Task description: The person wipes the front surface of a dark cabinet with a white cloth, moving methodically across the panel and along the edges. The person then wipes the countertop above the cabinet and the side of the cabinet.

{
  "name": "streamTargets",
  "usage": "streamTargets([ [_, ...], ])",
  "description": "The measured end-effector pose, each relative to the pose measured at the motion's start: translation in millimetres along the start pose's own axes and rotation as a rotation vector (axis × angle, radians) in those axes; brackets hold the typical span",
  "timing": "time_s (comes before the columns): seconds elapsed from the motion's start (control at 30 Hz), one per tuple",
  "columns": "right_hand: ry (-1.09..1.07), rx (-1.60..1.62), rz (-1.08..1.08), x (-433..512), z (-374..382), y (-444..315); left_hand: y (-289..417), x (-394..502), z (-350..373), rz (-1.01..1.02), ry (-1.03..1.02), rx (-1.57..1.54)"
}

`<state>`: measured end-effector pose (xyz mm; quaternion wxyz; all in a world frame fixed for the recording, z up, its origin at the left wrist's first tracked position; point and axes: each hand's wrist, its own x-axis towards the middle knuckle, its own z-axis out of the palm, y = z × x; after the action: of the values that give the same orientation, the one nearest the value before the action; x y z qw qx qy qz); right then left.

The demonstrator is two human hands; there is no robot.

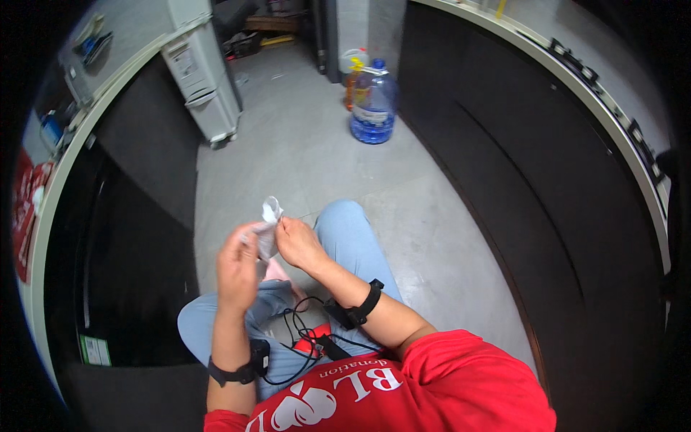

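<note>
Both hands are raised in front of my bent knees, holding a crumpled white piece of thin material (267, 235) between them; whether it is paper, cloth or plastic I cannot tell. My left hand (236, 264) has its fingers against the left side of the piece, slightly blurred. Pinched in the fingertips of my right hand (298, 241) is its right edge. A loose end sticks up above the fingers. Below the hands, a pink item (278, 271) shows partly behind my left leg. Black straps circle both forearms, and a black cable (302, 337) loops over my lap.
On the grey floor (280, 162) ahead stand a large blue-tinted bottle (373, 108) and a yellow-topped spray bottle (353, 83). Dark cabinet fronts (486, 140) line the right. A black glossy appliance door (135, 270) is at left, with a white drawer unit (202, 81) beyond.
</note>
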<state>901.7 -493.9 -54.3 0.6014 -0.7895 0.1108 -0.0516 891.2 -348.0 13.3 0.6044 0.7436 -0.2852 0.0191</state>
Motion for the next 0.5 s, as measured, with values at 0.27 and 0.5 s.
streamTargets([
  [0.27, 0.005, 1.275, -0.167, -23.9, -23.1, 41.4, 3.2, -2.3, 42.9, 0.513, -0.391, 0.085],
  [0.5, 0.488, 1.097, -0.465, -73.7, -110.8, 30.5, 28.8, -3.6, 74.5, 0.597, -0.641, -0.209],
])
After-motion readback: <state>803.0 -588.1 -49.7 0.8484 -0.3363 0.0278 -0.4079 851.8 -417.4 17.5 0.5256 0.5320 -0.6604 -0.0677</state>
